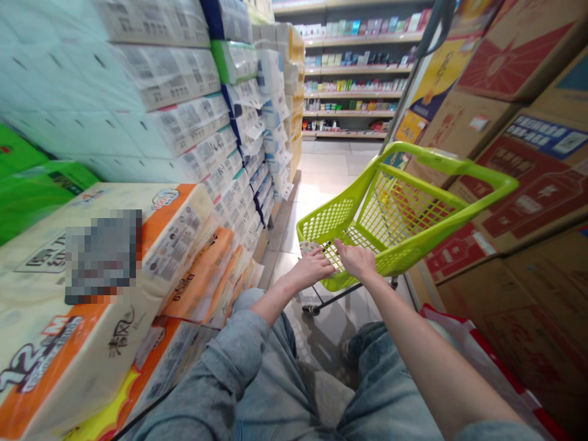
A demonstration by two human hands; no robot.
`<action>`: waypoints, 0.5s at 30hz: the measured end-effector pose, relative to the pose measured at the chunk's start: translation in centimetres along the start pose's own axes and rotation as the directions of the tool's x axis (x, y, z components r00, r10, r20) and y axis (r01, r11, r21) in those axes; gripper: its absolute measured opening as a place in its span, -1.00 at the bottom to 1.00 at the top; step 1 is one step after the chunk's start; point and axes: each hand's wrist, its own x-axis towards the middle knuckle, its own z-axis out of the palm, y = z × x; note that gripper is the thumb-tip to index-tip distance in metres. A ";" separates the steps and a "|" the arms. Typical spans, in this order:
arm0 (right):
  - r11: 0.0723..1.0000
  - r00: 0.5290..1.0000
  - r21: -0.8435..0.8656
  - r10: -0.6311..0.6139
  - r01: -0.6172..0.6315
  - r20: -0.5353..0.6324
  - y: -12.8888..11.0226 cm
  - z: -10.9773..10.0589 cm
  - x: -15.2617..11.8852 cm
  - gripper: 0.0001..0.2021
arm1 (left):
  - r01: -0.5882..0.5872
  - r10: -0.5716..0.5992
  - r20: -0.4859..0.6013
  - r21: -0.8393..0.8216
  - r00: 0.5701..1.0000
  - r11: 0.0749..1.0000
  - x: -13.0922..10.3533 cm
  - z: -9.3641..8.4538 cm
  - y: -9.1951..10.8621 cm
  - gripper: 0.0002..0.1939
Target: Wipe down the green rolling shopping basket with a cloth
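A lime-green plastic shopping cart (416, 223) stands tilted across the aisle in front of me. My left hand (316, 269) is at its low near end, fingers curled, beside a small pale speckled thing (309, 247) whose kind I cannot make out. Just to the right, my right hand (356, 260) is closed with the thumb pointing up, over the same end of the basket. What the fingers of either hand hold is hidden. The cart's high rim and handle rise away to the right.
On the left, tissue packs (184, 147) are stacked high; a pixelated dark object (105, 257) lies on a nearer orange-and-cream pack (184, 214). Cardboard boxes (500, 184) line the right side. Shelves of small goods (353, 86) stand across the tiled aisle's far end.
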 end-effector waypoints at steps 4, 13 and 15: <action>1.000 1.000 -0.020 0.000 0.000 0.006 0.7 0.0 -0.1 -0.18 | -0.030 0.030 -0.068 -0.009 0.997 1.000 0.5 1.2 0.7 -0.83; 0.991 0.993 -0.067 -0.118 0.119 0.011 1.5 0.0 -0.4 -0.22 | 0.068 -0.094 -0.120 -0.203 0.988 0.977 -0.1 1.2 -2.4 -0.83; 0.991 0.993 -0.072 -0.114 0.115 0.013 1.3 -0.1 -0.5 -0.22 | 0.139 -0.174 -0.112 -0.267 0.978 0.953 -0.4 0.9 -4.0 -0.85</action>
